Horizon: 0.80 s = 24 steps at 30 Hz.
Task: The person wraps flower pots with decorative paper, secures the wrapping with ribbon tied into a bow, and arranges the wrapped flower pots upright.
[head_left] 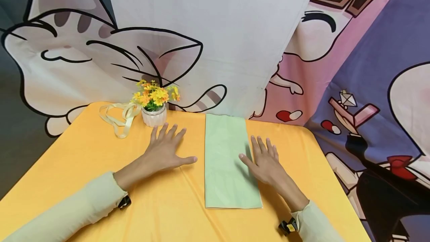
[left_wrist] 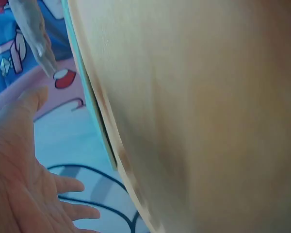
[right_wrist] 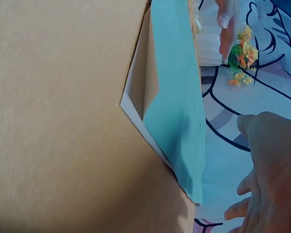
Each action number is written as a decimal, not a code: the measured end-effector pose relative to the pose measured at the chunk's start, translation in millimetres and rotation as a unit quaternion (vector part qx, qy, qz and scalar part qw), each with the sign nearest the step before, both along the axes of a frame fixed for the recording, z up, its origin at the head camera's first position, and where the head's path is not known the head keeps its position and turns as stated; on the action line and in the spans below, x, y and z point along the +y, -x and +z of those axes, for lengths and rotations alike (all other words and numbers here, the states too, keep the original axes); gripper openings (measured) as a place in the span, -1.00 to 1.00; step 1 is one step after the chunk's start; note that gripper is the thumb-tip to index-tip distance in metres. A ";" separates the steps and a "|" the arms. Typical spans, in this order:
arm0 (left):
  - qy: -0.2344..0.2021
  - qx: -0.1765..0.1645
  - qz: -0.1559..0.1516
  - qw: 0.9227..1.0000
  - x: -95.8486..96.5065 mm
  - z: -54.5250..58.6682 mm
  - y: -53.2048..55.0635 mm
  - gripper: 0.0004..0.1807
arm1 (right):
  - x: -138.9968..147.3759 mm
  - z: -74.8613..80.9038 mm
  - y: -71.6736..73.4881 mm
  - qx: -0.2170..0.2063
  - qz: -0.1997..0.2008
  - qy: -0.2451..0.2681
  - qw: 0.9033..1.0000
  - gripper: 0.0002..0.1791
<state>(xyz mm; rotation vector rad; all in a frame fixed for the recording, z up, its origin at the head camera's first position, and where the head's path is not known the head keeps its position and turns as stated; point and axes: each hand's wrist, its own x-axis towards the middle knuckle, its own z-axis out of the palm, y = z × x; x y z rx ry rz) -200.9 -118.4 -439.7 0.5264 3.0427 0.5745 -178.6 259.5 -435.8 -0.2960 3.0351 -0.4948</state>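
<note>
A flat, pale green paper bag (head_left: 228, 163) lies lengthwise on the yellow-orange tablecloth. In the right wrist view the near end of the bag (right_wrist: 177, 92) gapes slightly, with a white inner side showing. My left hand (head_left: 164, 152) hovers left of the bag, fingers spread, holding nothing. Over the bag's right edge my right hand (head_left: 265, 163) is held with straight fingers, its shadow falling on the green paper. Both palms face down and inward. The left wrist view shows the left hand (left_wrist: 14, 165) apart from the bag's edge.
A white pot of yellow and orange artificial flowers (head_left: 154, 104) stands at the back, just beyond the left fingertips. Left of it a loosely looped cream ribbon (head_left: 122, 118) lies on the tablecloth (head_left: 161, 204). Cartoon-printed fabric (head_left: 231, 47) hangs behind the table.
</note>
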 end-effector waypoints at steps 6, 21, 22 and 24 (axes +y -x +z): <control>0.017 0.044 -0.062 0.997 25.5 2.3 -12.3 0.24 | 7.2 0.4 -0.9 -0.013 0.000 0.008 1.000 0.11; 0.019 0.116 -0.322 0.939 95.1 15.7 -48.0 -0.77 | 17.8 2.2 -8.0 -0.039 0.003 -0.007 0.999 -0.06; 0.020 0.123 -0.331 0.935 97.6 15.1 -49.3 -0.83 | 18.8 2.2 -8.7 -0.043 0.005 -0.008 0.999 -0.06; 0.022 0.140 -0.343 0.929 102.4 12.1 -51.2 -0.89 | 20.5 2.3 -10.5 -0.047 0.013 -0.014 0.999 -0.08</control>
